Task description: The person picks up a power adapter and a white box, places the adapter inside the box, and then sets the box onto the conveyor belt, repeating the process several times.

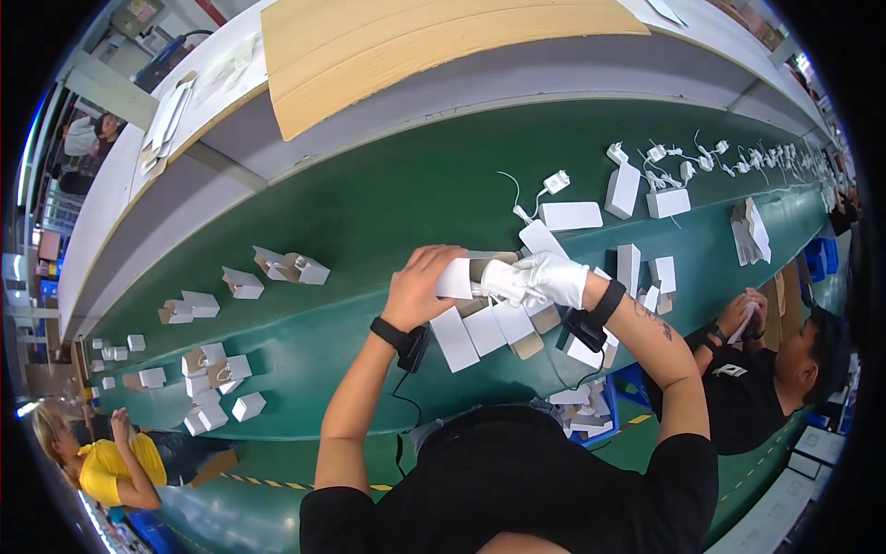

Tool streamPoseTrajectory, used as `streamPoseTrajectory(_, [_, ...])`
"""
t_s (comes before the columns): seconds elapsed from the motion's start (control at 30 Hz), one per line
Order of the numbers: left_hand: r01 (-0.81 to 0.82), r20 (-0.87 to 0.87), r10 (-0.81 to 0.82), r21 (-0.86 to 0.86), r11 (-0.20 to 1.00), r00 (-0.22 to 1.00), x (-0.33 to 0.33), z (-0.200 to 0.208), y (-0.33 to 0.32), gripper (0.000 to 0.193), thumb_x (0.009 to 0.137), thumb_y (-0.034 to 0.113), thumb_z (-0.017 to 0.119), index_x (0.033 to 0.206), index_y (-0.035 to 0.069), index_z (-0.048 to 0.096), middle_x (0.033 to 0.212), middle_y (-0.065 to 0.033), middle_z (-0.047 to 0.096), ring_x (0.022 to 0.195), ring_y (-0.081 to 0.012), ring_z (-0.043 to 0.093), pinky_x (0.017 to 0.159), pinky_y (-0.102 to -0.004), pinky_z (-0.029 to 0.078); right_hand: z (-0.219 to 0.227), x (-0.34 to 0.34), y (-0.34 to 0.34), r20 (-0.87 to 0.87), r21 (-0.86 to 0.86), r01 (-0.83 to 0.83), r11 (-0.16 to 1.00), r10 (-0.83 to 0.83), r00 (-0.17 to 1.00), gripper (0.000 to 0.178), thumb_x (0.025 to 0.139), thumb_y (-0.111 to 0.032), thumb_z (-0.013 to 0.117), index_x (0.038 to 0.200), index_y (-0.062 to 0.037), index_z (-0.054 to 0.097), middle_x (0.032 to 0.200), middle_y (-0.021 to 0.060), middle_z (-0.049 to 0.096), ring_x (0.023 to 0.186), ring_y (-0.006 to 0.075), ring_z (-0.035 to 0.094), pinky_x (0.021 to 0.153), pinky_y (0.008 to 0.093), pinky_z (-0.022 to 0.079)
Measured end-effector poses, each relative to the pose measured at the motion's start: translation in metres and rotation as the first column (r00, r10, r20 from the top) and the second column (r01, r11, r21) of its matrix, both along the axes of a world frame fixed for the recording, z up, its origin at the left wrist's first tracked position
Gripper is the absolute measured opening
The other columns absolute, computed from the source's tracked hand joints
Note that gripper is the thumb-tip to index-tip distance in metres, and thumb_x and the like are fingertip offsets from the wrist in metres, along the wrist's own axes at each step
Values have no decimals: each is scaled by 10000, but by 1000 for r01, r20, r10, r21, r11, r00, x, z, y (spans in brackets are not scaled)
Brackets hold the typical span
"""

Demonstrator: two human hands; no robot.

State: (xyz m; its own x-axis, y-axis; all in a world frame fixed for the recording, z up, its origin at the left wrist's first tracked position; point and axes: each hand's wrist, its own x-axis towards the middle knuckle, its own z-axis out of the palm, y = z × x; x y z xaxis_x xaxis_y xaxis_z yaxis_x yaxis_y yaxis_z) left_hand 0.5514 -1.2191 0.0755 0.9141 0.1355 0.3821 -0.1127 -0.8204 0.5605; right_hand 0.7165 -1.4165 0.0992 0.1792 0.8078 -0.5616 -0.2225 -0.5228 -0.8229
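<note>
My bare left hand (420, 288) is closed round the side of a white carton (455, 279) whose flap stands up and whose brown inside shows. A white glove covers my right hand (554, 279), its fingers closed on a white charger (499, 280) at the carton's mouth. Part of the charger is hidden by the glove. Just below my hands, several white cartons (453, 339) lie side by side on the green work surface (369, 323). Each wrist wears a black strap with a small black device.
Chargers with cords (555, 182) and white cartons (570, 216) line the far right side. Open cartons (243, 283) stand at the left. A cardboard sheet (415, 46) covers the shelf above. A blue crate (604, 420) holds cartons by my body. One person sits at each side.
</note>
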Motion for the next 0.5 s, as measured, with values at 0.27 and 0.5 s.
streamPoseTrajectory(0.27, [81, -26, -82, -41, 996, 996, 6, 7, -19, 582, 561, 147, 736, 1121, 122, 583, 1080, -69, 629, 981, -275, 588, 820, -366, 496, 17, -30, 5, 935, 214, -469, 857, -42, 351, 190, 849, -212, 568, 931, -52, 627, 864, 111, 645, 789, 259, 626, 672, 315, 495])
streamPoseTrajectory(0.5, [91, -22, -101, -273, 958, 995, 12, -8, -20, 600, 551, 154, 762, 1112, 83, 562, 1086, -101, 602, 1007, -293, 569, 869, -368, 464, 3, -21, 12, 887, 341, -492, 801, -100, 452, 186, 831, -211, 525, 934, -70, 590, 893, 115, 612, 787, 282, 604, 664, 375, 487])
